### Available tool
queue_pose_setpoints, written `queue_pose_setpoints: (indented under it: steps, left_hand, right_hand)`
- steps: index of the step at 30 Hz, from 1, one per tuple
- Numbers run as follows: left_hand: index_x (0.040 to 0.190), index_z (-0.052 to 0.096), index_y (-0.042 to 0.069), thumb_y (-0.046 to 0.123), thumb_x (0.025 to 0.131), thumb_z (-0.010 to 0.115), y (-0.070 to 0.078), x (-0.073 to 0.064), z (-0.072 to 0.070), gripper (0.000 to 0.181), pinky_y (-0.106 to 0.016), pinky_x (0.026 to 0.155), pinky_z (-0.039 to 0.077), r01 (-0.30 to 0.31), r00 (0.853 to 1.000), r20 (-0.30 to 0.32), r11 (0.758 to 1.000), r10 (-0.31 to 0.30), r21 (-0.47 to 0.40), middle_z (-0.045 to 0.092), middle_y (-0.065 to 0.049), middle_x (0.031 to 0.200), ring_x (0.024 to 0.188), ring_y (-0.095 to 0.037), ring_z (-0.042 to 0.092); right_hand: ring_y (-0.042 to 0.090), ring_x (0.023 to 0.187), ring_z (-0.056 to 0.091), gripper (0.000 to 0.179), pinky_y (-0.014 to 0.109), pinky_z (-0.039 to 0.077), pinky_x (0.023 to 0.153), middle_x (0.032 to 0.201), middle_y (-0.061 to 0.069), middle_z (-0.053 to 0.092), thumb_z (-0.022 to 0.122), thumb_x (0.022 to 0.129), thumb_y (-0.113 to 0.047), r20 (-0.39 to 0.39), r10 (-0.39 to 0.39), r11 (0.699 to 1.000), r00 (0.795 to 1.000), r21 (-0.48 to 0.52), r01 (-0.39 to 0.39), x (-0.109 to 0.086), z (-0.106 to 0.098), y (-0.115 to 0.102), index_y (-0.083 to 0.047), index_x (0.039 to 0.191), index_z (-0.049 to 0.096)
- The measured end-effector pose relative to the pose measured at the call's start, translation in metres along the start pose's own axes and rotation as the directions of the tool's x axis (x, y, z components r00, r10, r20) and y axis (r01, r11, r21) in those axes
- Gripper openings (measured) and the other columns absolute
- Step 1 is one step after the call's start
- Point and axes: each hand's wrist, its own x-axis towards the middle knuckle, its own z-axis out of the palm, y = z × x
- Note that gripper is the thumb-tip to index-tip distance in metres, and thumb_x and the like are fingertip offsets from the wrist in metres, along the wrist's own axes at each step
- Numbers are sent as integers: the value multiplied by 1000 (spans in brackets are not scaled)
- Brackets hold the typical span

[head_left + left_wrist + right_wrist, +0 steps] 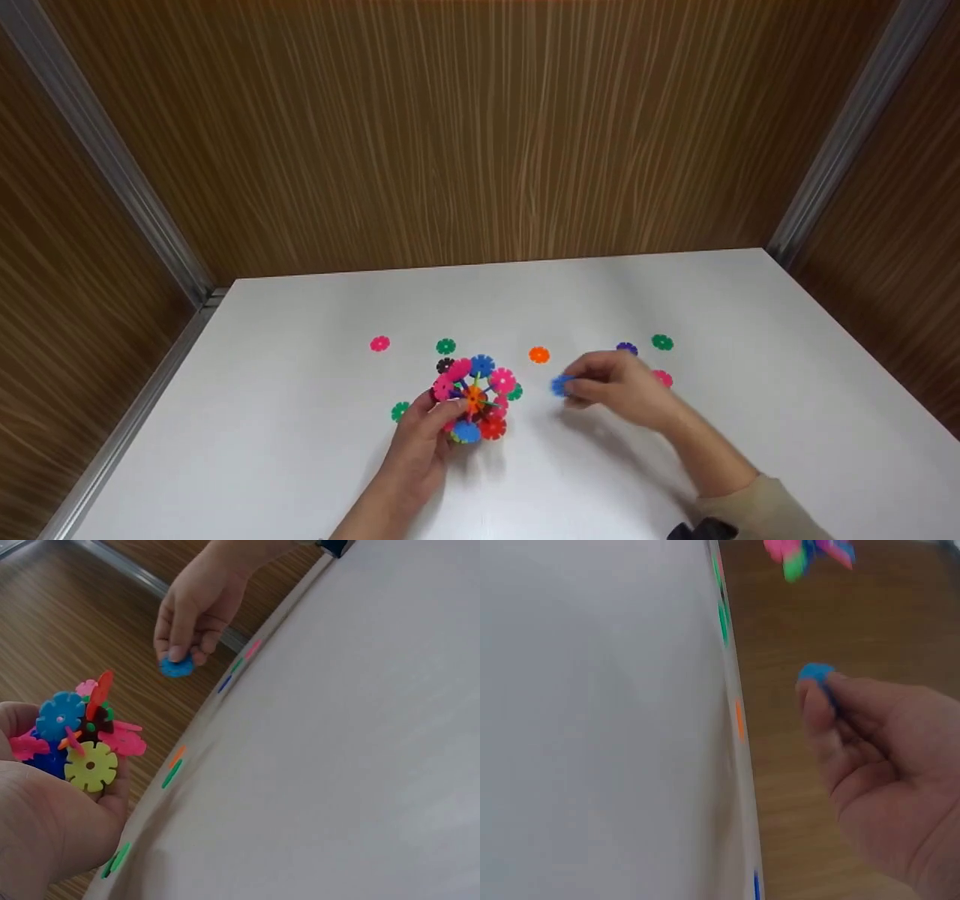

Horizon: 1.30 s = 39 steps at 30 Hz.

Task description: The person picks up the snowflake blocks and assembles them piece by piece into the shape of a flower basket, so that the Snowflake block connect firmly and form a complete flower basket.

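In the head view my left hand (420, 450) grips a ball-like cluster of interlocking plastic discs (493, 427), joined by their notches in pink, blue, red, orange and other colours. Its thumb lies against an orange disc (474, 399) at the front of the cluster. To the right, my right hand (619, 390) pinches a single blue notched disc (561, 385) between thumb and fingers, raised over the table and apart from the cluster. The left wrist view shows a yellow disc (91, 766) on the cluster's near side, with the palm behind it.
Loose discs lie on the white table (300, 465): a pink one (380, 343), a green one (446, 346) and an orange one (539, 355) beyond the hands. Past the right hand are a purple disc (627, 348), another green disc (662, 342) and a pink disc (663, 378). Wood-grain panels surround the table.
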Motion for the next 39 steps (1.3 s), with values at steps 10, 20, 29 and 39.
queue_pose_setpoints:
  steps: [10, 20, 29, 39]
  left_hand:
    - [157, 38, 0, 19, 94, 80, -1, -1, -1, 78, -49, 123, 35, -56, 998, 34, 998, 55, 21, 47, -16, 159, 148, -33, 42]
    - [157, 37, 1, 14, 94, 80, -4, -3, 2, 77, -54, 125, 30, -86, 995, 54, 996, 84, 26, 47, -17, 160, 148, -35, 42]
    - [156, 39, 3, 14, 92, 82, -7, 0, 1, 78, -51, 124, 34, -65, 997, 45, 997, 64, 30, 50, -15, 158, 147, -33, 45]
    - [157, 38, 3, 12, 94, 79, -6, -5, 2, 76, -48, 121, 38, -96, 989, 117, 993, 88, 69, 51, -15, 158, 145, -32, 49]
  right_hand:
    - [26, 82, 76, 18, 27, 62, 71, 98, 21, 77, 78, 98, -19, -43, -25, 980, 999, 197, 33, 1, 58, -30, -3, 106, 80]
    - [25, 80, 77, 18, 27, 62, 68, 95, 21, 77, 80, 97, -17, -86, 4, 966, 996, 259, 18, -2, 71, -34, 0, 101, 77]
    - [24, 77, 76, 18, 27, 61, 68, 92, 19, 77, 80, 96, -18, -104, 5, 965, 995, 260, 23, -2, 71, -32, 0, 100, 78]
    - [22, 73, 73, 18, 26, 60, 65, 88, 12, 76, 80, 96, -17, -95, 21, 957, 995, 291, 7, -1, 75, -31, 1, 98, 77]
